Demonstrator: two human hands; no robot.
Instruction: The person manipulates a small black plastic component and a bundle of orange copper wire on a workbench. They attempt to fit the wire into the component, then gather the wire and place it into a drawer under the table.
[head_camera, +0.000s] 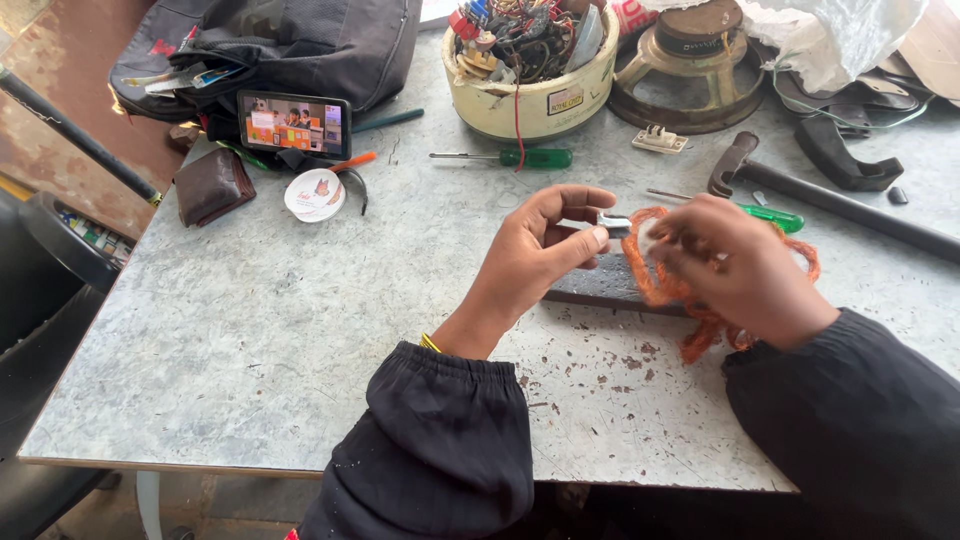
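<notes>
Over the middle of the grey table (250, 330), the left hand (540, 250) pinches a small silvery metal piece (614, 222) between thumb and forefinger, the other fingers curled loosely above it. The piece lies with its long axis roughly left to right, its free end pointing right toward the right hand (735, 265). That hand is closed over a tangle of orange-copper wire (665, 285); its fingertips are bunched together on the wire near the metal piece, though exactly what they grip is hidden. The wire loops out to the right and near side of the hand, lying over a dark flat bar (600, 285) on the table. Farther away, a cream round tub (535, 95) with a small rectangular yellow label on its near wall holds red and mixed wires and parts. To its near side lies a green-handled screwdriver (505, 157), pointing left. At far left, a phone (294, 124) stands on its long edge with a bright screen, and just near it sits a round white roll of tape (315, 194) with a red mark on its face, beside a brown wallet (212, 186).
</notes>
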